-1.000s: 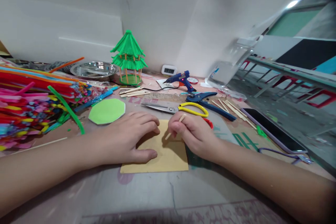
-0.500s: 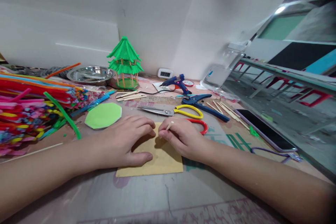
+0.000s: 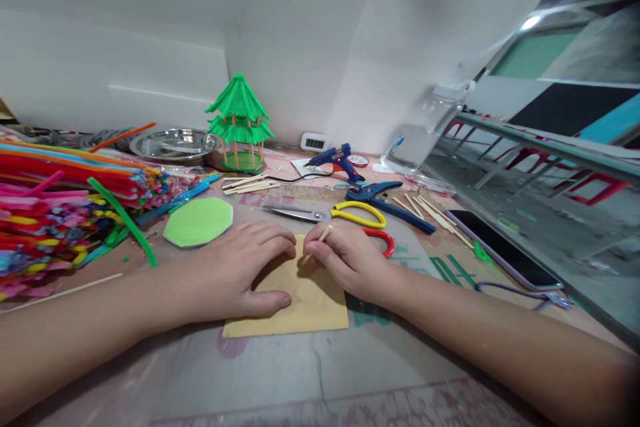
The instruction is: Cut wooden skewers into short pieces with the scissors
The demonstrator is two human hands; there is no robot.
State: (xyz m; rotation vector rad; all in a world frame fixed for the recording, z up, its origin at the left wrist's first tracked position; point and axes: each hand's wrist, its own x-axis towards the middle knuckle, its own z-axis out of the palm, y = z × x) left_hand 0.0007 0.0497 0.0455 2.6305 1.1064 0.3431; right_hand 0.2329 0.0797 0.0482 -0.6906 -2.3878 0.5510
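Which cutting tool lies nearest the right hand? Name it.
The yellow-and-red-handled scissors: their red loop touches the right hand, blades pointing left. The blue-handled cutter lies farther back, toward the glue gun.

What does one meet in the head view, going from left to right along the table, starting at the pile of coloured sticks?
Pipe cleaner pile → green paper disc → left hand → right hand holding a thin stick → blue cutter → phone.
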